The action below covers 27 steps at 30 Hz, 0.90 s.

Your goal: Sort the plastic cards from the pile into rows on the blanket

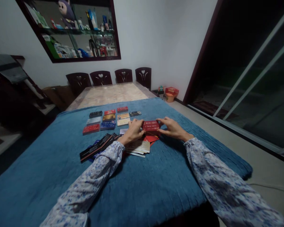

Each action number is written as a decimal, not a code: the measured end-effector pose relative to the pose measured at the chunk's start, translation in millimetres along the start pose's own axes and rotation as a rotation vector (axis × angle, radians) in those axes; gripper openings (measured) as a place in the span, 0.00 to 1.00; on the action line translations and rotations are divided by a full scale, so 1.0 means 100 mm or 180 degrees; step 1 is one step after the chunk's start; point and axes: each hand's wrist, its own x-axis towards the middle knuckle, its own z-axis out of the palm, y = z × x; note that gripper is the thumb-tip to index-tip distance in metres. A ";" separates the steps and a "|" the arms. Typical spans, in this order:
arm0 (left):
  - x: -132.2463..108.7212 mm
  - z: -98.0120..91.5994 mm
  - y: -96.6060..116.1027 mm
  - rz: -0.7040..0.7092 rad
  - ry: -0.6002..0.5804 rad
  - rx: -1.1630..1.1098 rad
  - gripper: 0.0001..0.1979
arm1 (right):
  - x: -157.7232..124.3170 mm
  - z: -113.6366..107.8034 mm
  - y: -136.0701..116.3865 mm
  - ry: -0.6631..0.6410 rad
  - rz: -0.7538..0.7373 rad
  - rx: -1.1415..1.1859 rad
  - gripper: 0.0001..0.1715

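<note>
Head view: the left hand (135, 128) and the right hand (172, 127) grasp a red card (150, 125) between them, the left grip on its left edge and the right grip on its right edge (whether it is one card or a squared pack cannot be told). The red card is right of the stacks, its printed face toward the viewer, above loose red cards (152, 138).

Cream cards (139, 146) lie on the near side of the left hand, partly hidden by it. Farther left, black cards (97, 148) are fanned over some blue ones. On the far side, card stacks stand in rows: a dark stack (96, 114), a gold-brown stack (109, 117) and a blue stack (108, 125) among them. A black card (135, 113) lies at the right end of the far rows.

A blue cloth (161, 179) covers the near part of the tabletop (109, 94); dark chairs (101, 77) line its far side.
</note>
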 end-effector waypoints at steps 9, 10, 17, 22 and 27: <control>0.00 -0.12 -0.19 0.0037 -0.0189 0.0084 0.15 | 0.18 -0.07 -0.01 -0.0351 -0.0089 0.0100 0.29; 0.00 -0.14 -0.21 0.0019 -0.0192 0.0098 0.16 | 0.21 -0.07 -0.02 -0.0372 -0.0111 0.0093 0.29; 0.00 -0.29 -0.44 0.0049 -0.0163 0.0118 0.16 | 0.52 -0.09 -0.17 -0.0451 -0.0264 0.0084 0.27; -0.02 -0.42 -0.57 0.0017 -0.0071 0.0116 0.15 | 0.75 -0.05 -0.28 -0.0518 -0.0210 0.0029 0.23; -0.04 -0.54 -0.71 -0.0064 -0.0190 0.0272 0.15 | 0.98 0.00 -0.38 -0.0625 -0.0137 -0.0048 0.25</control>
